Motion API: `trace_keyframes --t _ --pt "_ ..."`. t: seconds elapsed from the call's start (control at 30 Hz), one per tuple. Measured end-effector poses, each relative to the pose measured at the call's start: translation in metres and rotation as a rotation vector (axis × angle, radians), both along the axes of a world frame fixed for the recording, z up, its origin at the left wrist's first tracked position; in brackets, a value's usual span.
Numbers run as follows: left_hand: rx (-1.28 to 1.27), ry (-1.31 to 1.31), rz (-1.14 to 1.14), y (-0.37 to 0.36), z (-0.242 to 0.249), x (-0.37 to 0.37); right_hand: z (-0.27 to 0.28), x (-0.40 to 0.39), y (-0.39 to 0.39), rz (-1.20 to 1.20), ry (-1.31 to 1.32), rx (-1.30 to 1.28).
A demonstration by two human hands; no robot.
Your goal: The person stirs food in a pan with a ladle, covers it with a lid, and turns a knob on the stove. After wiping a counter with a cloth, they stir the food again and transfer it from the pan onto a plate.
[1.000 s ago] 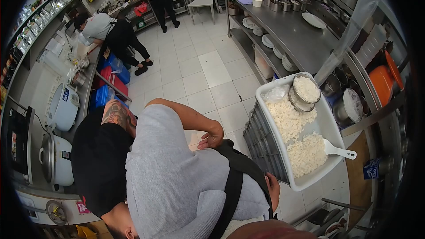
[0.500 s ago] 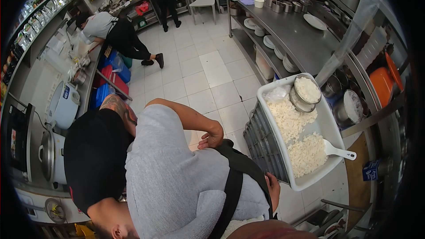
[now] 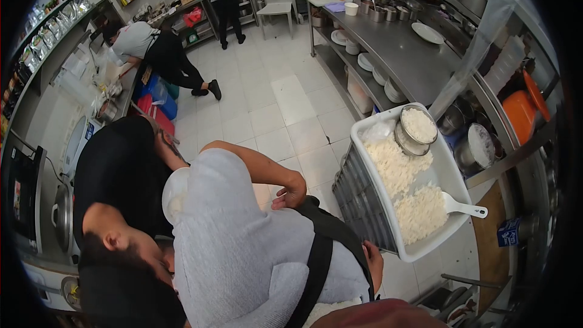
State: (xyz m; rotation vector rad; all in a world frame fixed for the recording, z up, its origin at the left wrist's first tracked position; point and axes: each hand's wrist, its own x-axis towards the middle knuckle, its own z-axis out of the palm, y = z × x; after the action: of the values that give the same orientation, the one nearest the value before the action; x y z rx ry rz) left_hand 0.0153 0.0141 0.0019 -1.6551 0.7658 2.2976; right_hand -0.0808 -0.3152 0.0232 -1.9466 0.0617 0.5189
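My left hand point(image 3: 289, 195) is at my waist beside the dark apron point(image 3: 340, 222), elbow bent out. Its fingers are loosely bent and a little apart, with nothing seen in them. Partly behind my body and the apron, my right hand point(image 3: 374, 264) hangs near the corner of a white tub point(image 3: 408, 254); its fingers are mostly hidden. Cooked rice point(image 3: 422, 212) lies in the tub in two heaps. A white rice paddle point(image 3: 464, 208) rests on the nearer heap, its handle over the rim. A metal bowl of rice point(image 3: 418, 129) and a clear plastic bag point(image 3: 379, 130) sit at the far end.
A person in black point(image 3: 121, 176) leans close on my left, beside a white round object point(image 3: 176, 197). The tub stands on stacked grey crates point(image 3: 361, 197). A steel counter point(image 3: 401, 54) holds pots and plates. Two other people point(image 3: 170, 54) are farther back on the tiled floor point(image 3: 261, 97).
The person in black has raised their head and moved nearer my shoulder. A white round object now shows beside my sleeve. My hands, the tub and the paddle stay about the same.
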Motion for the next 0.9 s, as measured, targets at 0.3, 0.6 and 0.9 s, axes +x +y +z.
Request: trace_keyframes --t 0.3,0.6,0.9 --pt "-0.023 -0.078 0.016 -0.014 -0.003 0.002 -0.01 -0.002 -0.005 -0.028 0.024 0.03" --pt "-0.542 -0.572 -0.164 -0.041 -0.188 0.053 -0.012 0.009 0.0 -0.002 0.016 0.044" --pt "-0.431 -0.747 0.401 -0.017 -0.196 0.033 -0.018 0.008 0.002 -0.047 0.016 0.063"
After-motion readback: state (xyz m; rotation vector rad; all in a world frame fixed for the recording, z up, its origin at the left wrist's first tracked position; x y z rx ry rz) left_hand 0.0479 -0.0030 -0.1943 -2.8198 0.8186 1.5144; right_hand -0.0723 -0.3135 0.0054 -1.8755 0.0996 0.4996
